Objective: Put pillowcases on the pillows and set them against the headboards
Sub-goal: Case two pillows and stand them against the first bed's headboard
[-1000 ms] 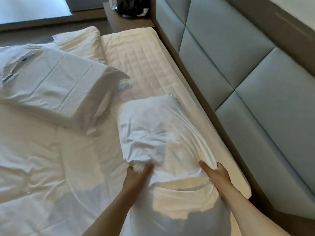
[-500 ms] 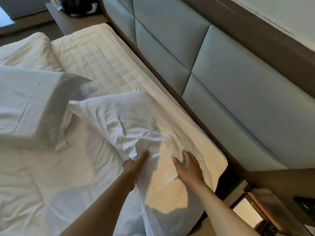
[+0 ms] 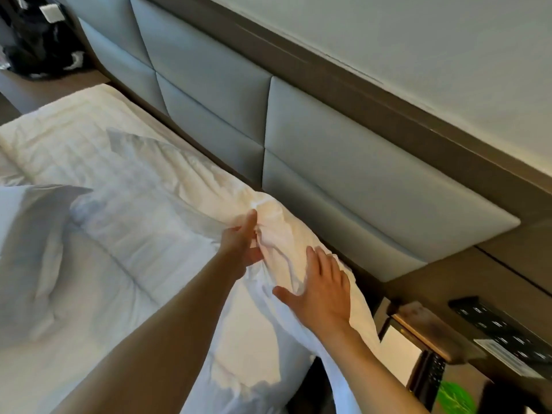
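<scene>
A white cased pillow (image 3: 167,198) lies along the bed's head end, close beside the grey padded headboard (image 3: 343,186). My left hand (image 3: 242,243) pinches the loose cloth at the pillow's near end. My right hand (image 3: 324,289) rests flat on the same end, fingers spread, holding nothing. A second cased pillow (image 3: 33,243) lies at the left on the white sheet (image 3: 89,339). The quilted mattress pad (image 3: 59,135) shows further back.
A wooden bedside table (image 3: 430,333) with a black switch panel (image 3: 501,333) stands at the lower right, past the mattress corner. A dark bag (image 3: 38,40) sits on a far table at the top left. A green object (image 3: 454,398) lies low at the right.
The pillow has moved toward the headboard and now lies along it. My left hand shifted up onto the bunched end cloth. My view swung right.
</scene>
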